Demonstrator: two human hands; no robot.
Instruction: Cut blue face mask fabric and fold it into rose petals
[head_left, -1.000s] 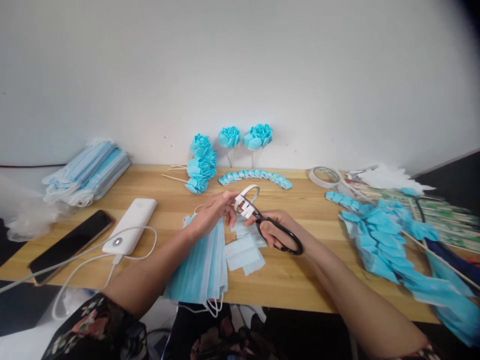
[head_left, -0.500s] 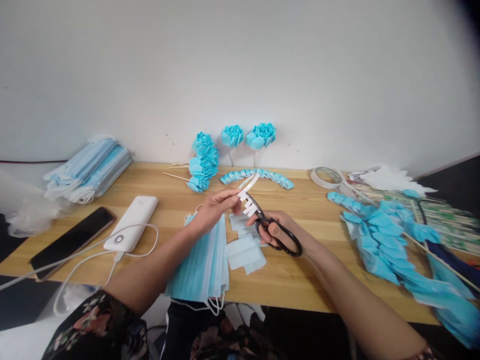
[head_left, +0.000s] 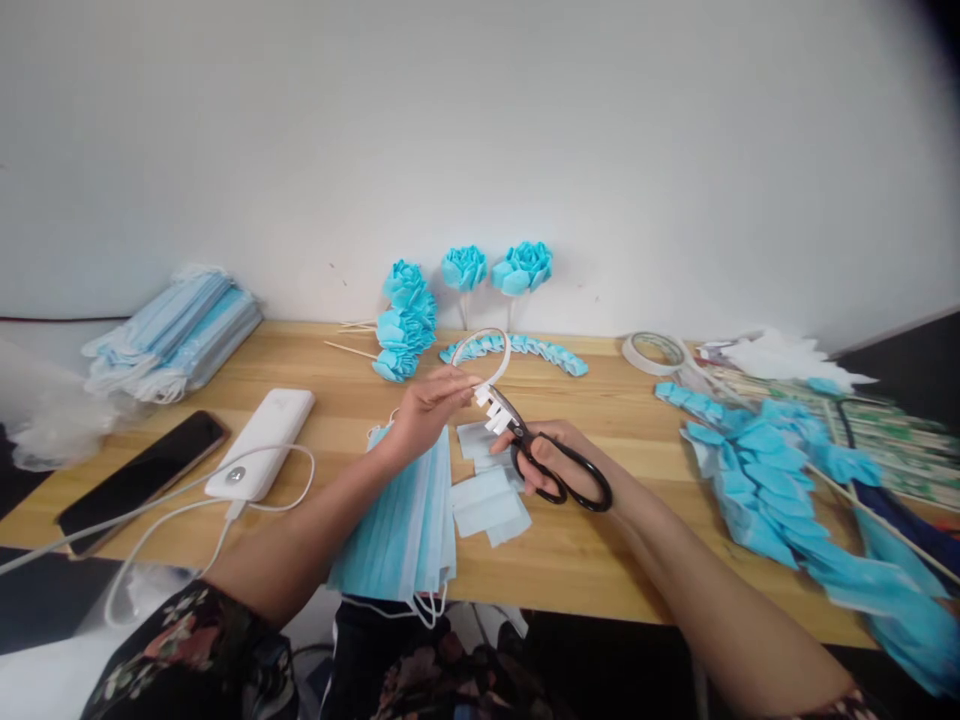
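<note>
My left hand (head_left: 433, 405) pinches a thin ring-shaped roll of white tape (head_left: 508, 358). In my right hand (head_left: 551, 450) is a pair of black-handled scissors (head_left: 589, 478), with fingers through the loops. Several short white tape pieces (head_left: 495, 412) cling along the blades, close to my left fingertips. Below the hands, small light-blue fabric pieces (head_left: 480, 502) lie on the wooden table (head_left: 592, 580). A stack of blue face masks (head_left: 405, 530) rests under my left wrist. Behind the tape lies a curved strip of folded blue petals (head_left: 555, 353).
Blue fabric roses (head_left: 407, 325) on sticks lie or lean at the back. Left are more masks (head_left: 176, 330), a phone (head_left: 142, 480) and a cabled white power bank (head_left: 262, 440). Right are a wide tape roll (head_left: 651, 350) and folded blue strips (head_left: 757, 480).
The tape roll has turned, so its ring now faces me more openly. The scissors' handles have spread wider, and the right hand has shifted slightly.
</note>
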